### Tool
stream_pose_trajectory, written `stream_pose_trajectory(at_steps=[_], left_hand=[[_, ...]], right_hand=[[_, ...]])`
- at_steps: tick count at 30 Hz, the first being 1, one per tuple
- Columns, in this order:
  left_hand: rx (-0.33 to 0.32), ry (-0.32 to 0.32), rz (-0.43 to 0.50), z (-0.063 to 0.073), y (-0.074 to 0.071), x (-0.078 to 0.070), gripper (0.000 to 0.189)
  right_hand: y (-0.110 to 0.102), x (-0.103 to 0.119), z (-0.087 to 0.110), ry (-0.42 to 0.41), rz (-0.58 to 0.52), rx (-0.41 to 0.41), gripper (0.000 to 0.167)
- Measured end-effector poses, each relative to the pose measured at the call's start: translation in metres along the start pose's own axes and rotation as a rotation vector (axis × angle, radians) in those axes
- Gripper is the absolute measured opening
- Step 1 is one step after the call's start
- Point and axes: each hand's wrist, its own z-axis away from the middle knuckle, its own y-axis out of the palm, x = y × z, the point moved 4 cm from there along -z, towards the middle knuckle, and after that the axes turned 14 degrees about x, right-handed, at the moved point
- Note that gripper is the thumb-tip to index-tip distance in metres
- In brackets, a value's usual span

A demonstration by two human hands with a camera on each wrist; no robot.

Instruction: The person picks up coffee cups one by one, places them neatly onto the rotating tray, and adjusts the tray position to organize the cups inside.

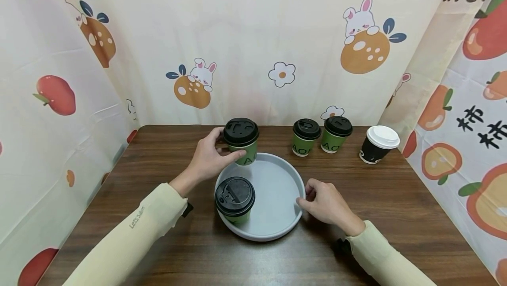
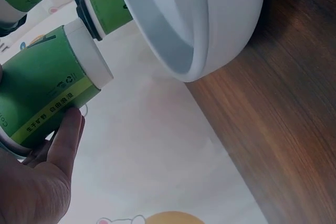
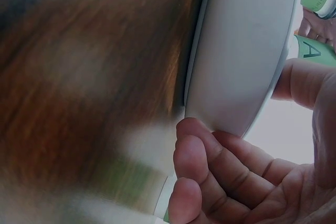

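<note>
A green paper coffee cup (image 1: 240, 131) with a black lid is gripped by my left hand (image 1: 207, 156), thumb across its near side. It hangs upright over the far left rim of a round pale grey tray (image 1: 277, 198). In the left wrist view the cup's white base (image 2: 90, 53) is apart from the tray wall (image 2: 233, 19). My right hand (image 1: 326, 200) holds the tray's right rim, thumb on top and fingers (image 3: 191, 156) curled against the outer wall. Another green cup (image 1: 235, 196) with a black lid stands on the tray's left part.
Two green lidded cups (image 1: 306, 138) (image 1: 336, 135) stand at the back of the wooden table (image 1: 166, 233). Right of them is a black cup (image 1: 374, 149) with a white lid. A printed curtain (image 1: 253, 35) closes off the back and sides.
</note>
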Motion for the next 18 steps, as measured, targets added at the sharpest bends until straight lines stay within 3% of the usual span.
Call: stream_pose_trajectory(at_steps=[8, 18], left_hand=[[0.001, 0.028, 0.002, 0.003, 0.0, -0.008, 0.069], [0.028, 0.072, 0.012, 0.007, 0.005, -0.025, 0.066]], right_hand=[[0.0, 0.0, 0.0, 0.014, -0.018, 0.009, 0.021], [-0.002, -0.003, -0.002, 0.039, -0.036, -0.008, 0.036]])
